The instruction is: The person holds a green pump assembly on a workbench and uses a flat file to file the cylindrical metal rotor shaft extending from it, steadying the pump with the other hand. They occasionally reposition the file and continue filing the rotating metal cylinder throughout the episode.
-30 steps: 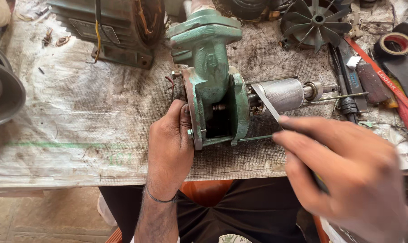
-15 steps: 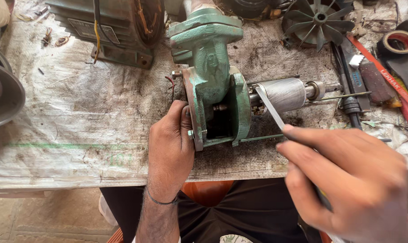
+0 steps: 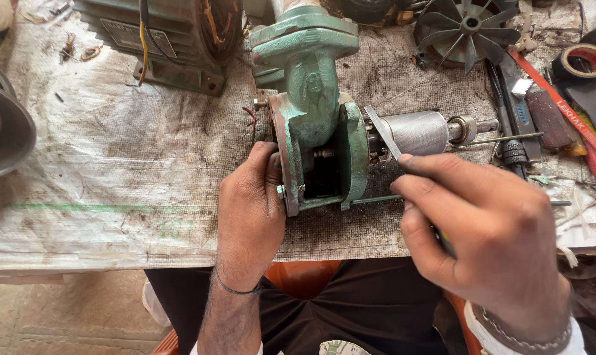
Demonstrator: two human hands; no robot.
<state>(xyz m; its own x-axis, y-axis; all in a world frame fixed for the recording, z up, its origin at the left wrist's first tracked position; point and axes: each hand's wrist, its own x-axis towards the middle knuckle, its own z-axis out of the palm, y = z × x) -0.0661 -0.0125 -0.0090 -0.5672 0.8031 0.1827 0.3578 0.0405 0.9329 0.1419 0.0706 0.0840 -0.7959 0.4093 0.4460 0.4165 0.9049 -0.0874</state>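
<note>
A green cast pump housing lies on the bench with a grey rotor and its shaft sticking out to the right. My left hand grips the housing's round flange at its left side. My right hand holds a flat metal blade, a chisel-like tool whose tip rests where the rotor meets the green end plate. The tool's handle is hidden inside my fist.
A green motor body stands at the back left, a black fan at the back right. A roll of tape, a red strip and dark hand tools lie at the right. A metal bowl sits at the left edge.
My right hand has moved slightly up and left, bringing the blade tip closer against the joint between rotor and end plate. My left hand has stayed on the flange.
</note>
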